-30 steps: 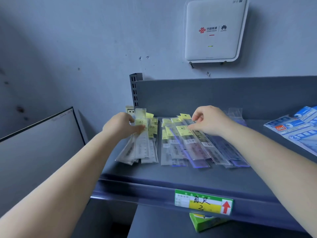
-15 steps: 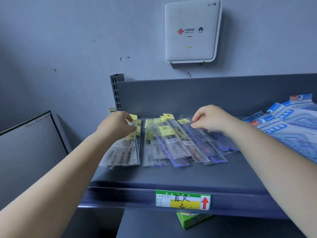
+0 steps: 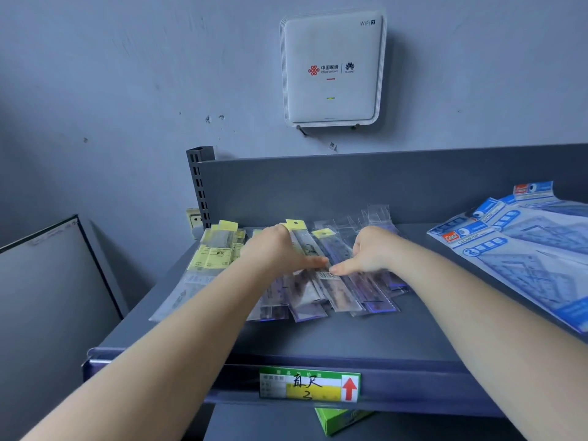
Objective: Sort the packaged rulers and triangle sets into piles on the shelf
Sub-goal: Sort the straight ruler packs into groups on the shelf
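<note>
Clear-packaged rulers lie in a loose middle pile [image 3: 321, 297] on the grey shelf [image 3: 334, 338]. A second ruler pile with yellow header cards [image 3: 213, 259] sits to its left. My left hand [image 3: 280, 253] lies on the middle pile, fingers straight and pointing right. My right hand [image 3: 369, 253] is on the same pile from the right, its fingers curled down over the packs and its thumb stretched left. The fingertips of both hands almost meet above a barcode label. Blue-packaged triangle sets [image 3: 521, 253] fan out on the shelf's right side.
The shelf's back panel [image 3: 350, 186] stands behind the piles, with a slotted upright [image 3: 199, 183] at its left. A white router [image 3: 332, 68] hangs on the wall above. A price label [image 3: 308, 385] is clipped to the shelf's front lip. A green box [image 3: 337, 420] lies below, and a dark panel [image 3: 47, 281] stands at the left.
My left hand left the yellow-header pile and moved right onto the middle pile. My right hand slid down and left to meet it. The view shifted right and drew closer.
</note>
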`<move>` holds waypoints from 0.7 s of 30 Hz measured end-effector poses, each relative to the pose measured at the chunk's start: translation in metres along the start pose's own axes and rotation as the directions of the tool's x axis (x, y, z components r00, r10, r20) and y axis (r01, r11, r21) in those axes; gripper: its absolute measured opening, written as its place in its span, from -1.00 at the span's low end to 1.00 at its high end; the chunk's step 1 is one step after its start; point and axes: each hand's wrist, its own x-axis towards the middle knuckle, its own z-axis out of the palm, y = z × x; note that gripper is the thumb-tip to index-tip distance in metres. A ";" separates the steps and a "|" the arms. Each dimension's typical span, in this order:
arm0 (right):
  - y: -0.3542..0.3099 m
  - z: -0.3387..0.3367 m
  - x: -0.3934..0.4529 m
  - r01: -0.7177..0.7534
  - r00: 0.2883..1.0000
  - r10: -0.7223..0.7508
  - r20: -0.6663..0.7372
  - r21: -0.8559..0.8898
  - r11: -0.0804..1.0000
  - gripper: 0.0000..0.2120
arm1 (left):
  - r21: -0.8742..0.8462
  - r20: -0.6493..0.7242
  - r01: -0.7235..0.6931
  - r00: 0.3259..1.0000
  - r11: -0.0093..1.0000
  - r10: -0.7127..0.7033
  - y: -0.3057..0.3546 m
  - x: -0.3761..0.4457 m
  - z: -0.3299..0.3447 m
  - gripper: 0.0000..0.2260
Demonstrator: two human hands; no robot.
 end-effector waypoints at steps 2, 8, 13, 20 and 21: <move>-0.001 -0.001 0.001 -0.022 0.999 0.020 0.030 0.064 0.998 -0.48 | -0.026 0.011 0.010 1.000 1.000 -0.010 -0.002 0.001 -0.002 -0.36; 0.000 -0.001 -0.002 -0.004 1.000 0.007 -0.028 0.102 0.995 -0.58 | -0.076 0.068 0.042 0.997 0.996 -0.037 -0.008 0.008 -0.002 -0.46; 0.000 0.003 -0.002 0.030 0.993 -0.005 -0.114 0.214 0.976 -0.65 | -0.086 0.056 0.061 0.997 0.994 -0.057 -0.022 0.010 -0.004 -0.46; 0.000 0.006 0.002 0.087 0.988 -0.026 -0.155 0.406 0.910 -0.83 | -0.073 0.062 0.134 0.990 0.988 -0.130 -0.036 0.007 -0.007 -0.47; 0.000 0.005 0.003 0.094 0.987 -0.029 -0.157 0.423 0.901 -0.83 | -0.049 0.063 0.142 0.988 0.989 -0.139 -0.037 0.006 -0.008 -0.45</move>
